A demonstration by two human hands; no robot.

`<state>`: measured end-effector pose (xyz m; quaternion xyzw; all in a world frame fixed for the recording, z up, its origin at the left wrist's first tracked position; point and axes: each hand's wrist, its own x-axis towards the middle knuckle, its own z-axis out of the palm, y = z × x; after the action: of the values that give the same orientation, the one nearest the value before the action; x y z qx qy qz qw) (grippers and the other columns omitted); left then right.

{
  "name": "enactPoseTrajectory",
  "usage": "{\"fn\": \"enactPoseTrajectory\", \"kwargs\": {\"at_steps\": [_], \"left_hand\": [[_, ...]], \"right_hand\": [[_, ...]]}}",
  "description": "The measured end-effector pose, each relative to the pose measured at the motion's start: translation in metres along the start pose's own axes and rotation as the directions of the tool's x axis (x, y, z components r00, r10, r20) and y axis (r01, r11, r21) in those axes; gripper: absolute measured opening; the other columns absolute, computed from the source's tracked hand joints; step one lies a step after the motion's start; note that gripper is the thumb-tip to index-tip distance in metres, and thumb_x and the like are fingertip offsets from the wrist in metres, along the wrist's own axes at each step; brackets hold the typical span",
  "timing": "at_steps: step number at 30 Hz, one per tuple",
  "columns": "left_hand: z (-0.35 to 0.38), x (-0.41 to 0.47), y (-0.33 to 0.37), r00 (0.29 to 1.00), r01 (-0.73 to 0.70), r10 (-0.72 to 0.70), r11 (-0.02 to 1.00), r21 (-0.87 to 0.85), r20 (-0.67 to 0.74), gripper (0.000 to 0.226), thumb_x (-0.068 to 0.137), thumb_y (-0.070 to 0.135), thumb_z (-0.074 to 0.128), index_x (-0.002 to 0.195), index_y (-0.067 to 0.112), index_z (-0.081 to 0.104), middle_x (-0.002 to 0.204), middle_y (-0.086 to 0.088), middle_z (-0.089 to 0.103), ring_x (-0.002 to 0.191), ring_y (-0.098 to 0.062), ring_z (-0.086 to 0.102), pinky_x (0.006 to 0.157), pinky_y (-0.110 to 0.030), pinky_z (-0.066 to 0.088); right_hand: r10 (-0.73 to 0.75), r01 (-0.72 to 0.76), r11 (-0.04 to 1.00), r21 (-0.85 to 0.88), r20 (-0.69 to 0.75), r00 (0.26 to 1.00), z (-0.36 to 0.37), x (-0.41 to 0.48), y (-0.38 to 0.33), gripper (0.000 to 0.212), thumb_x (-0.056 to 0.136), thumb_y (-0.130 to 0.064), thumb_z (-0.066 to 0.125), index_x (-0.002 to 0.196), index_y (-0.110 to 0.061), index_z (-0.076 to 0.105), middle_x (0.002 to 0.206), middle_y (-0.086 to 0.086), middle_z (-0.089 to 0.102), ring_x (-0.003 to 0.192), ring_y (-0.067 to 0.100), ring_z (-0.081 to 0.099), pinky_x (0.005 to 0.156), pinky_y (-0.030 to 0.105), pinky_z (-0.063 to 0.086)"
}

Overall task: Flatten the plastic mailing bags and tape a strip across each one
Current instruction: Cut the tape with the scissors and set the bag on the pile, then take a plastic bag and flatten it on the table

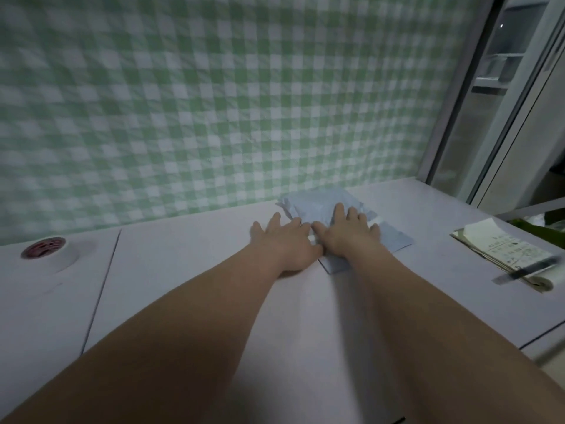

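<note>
Green-and-white checked wall (198,102) behind, filling most of the view. Below it, pale tabletop (189,270), wide and mostly bare. Far right, stack of printed papers (504,252) with a dark pen (532,269) lying across the near end. Far left, roll of white tape (50,250), well apart from everything else.

Near the back edge, right of centre: pale blue plastic mailing bags (318,206), apparently a small stack, exact count not clear. Long axis slanted, running from the far left corner by the wall down toward the near right. Across the top one, a whitish tape strip (377,222), seemingly crosswise to that axis, mostly hidden under the hands.

Left hand (286,240) flat, fingers spread wide, palm down, half on the table and half on the bag's left edge. Right hand (345,232) likewise flat and spread, pressing on the bag and strip, thumbs nearly touching. Nothing gripped by either.

Judging by this: flattening under way, strip probably being smoothed down; upper bag still wrinkled at the far end, others likely left.
</note>
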<state>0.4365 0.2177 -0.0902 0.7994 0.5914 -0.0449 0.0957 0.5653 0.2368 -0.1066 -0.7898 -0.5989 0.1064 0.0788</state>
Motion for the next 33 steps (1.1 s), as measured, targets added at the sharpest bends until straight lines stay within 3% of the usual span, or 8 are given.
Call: {"fn": "enactPoseTrajectory", "kwargs": {"at_steps": [5, 7, 10, 14, 18, 22, 25, 33], "left_hand": [[-0.003, -0.004, -0.006, 0.999, -0.035, 0.035, 0.999, -0.004, -0.009, 0.067, 0.092, 0.064, 0.023, 0.151, 0.035, 0.011, 0.16, 0.008, 0.003, 0.147, -0.028, -0.008, 0.111, -0.061, -0.004], [-0.01, -0.014, -0.012, 0.998, -0.058, 0.058, 0.998, -0.03, -0.017, 0.06, 0.095, 0.058, 0.025, 0.15, 0.033, 0.02, 0.16, 0.004, 0.011, 0.147, -0.028, -0.005, 0.112, -0.059, -0.001], [-0.026, -0.038, -0.032, 0.991, -0.096, 0.083, 0.987, -0.127, -0.11, 0.054, 0.098, 0.042, 0.039, 0.148, 0.025, 0.029, 0.156, 0.0, 0.025, 0.147, -0.025, 0.004, 0.117, -0.049, 0.014], [-0.048, -0.09, -0.08, 0.953, -0.121, 0.078, 0.984, -0.132, -0.294, 0.043, 0.096, 0.028, 0.049, 0.138, 0.022, 0.048, 0.142, 0.001, 0.047, 0.135, -0.018, 0.036, 0.11, -0.034, 0.032], [-0.059, -0.153, -0.133, 0.942, -0.017, -0.01, 0.997, -0.078, -0.335, 0.039, 0.096, 0.027, 0.049, 0.134, 0.027, 0.051, 0.123, 0.005, 0.058, 0.123, -0.014, 0.043, 0.098, -0.034, 0.042], [-0.061, -0.221, -0.184, 0.947, 0.124, -0.113, 0.992, 0.016, -0.3, 0.039, 0.095, 0.029, 0.049, 0.133, 0.033, 0.051, 0.123, 0.007, 0.056, 0.124, -0.013, 0.043, 0.096, -0.035, 0.044], [-0.06, -0.272, -0.219, 0.961, 0.212, -0.187, 0.971, 0.11, -0.202, 0.038, 0.095, 0.03, 0.049, 0.133, 0.031, 0.051, 0.129, 0.007, 0.054, 0.122, -0.013, 0.045, 0.099, -0.031, 0.041], [-0.048, -0.389, -0.3, 0.929, 0.348, -0.365, 0.918, 0.19, 0.06, 0.048, 0.091, 0.043, 0.055, 0.136, 0.026, 0.048, 0.114, 0.009, 0.057, 0.1, -0.008, 0.048, 0.085, -0.017, 0.035]], "right_hand": [[0.055, -0.055, 0.998, -0.005, -0.023, 0.998, 0.002, 0.0, -0.001, 0.082, 0.088, -0.068, 0.022, 0.153, -0.019, 0.004, 0.16, 0.006, 0.006, 0.146, 0.029, 0.006, 0.115, 0.051, 0.009], [0.079, -0.078, 0.997, 0.023, -0.061, 0.995, -0.004, -0.007, -0.004, 0.075, 0.091, -0.06, 0.028, 0.147, -0.011, 0.025, 0.155, 0.011, 0.024, 0.141, 0.03, 0.021, 0.113, 0.049, 0.018], [0.058, 0.002, 0.986, 0.165, -0.358, 0.932, -0.017, -0.025, -0.017, 0.035, 0.097, -0.034, 0.037, 0.093, -0.008, 0.06, 0.114, 0.015, 0.063, 0.105, 0.031, 0.057, 0.084, 0.033, 0.041], [0.012, 0.142, 0.945, 0.295, -0.463, 0.886, -0.037, -0.064, -0.059, 0.03, 0.092, -0.026, 0.046, 0.071, -0.009, 0.06, 0.08, 0.012, 0.062, 0.069, 0.027, 0.05, 0.062, 0.026, 0.035], [-0.164, 0.287, 0.918, 0.274, -0.397, 0.903, -0.045, -0.111, -0.109, 0.031, 0.089, -0.023, 0.05, 0.062, -0.009, 0.055, 0.057, 0.003, 0.048, 0.049, 0.016, 0.04, 0.046, 0.022, 0.026], [-0.386, 0.462, 0.851, 0.252, -0.298, 0.873, -0.036, -0.161, -0.16, 0.035, 0.087, -0.023, 0.053, 0.055, -0.014, 0.044, 0.054, 0.002, 0.045, 0.05, 0.018, 0.042, 0.046, 0.023, 0.029], [-0.516, 0.547, 0.793, 0.268, -0.181, 0.837, -0.027, -0.202, -0.197, 0.028, 0.086, -0.024, 0.054, 0.06, -0.014, 0.053, 0.063, 0.001, 0.057, 0.06, 0.02, 0.054, 0.051, 0.024, 0.04], [-0.819, 0.816, 0.574, 0.072, 0.072, 0.57, 0.01, -0.303, -0.262, 0.017, 0.087, -0.038, 0.055, 0.089, -0.024, 0.065, 0.097, -0.007, 0.064, 0.089, 0.017, 0.06, 0.07, 0.029, 0.047]]}}
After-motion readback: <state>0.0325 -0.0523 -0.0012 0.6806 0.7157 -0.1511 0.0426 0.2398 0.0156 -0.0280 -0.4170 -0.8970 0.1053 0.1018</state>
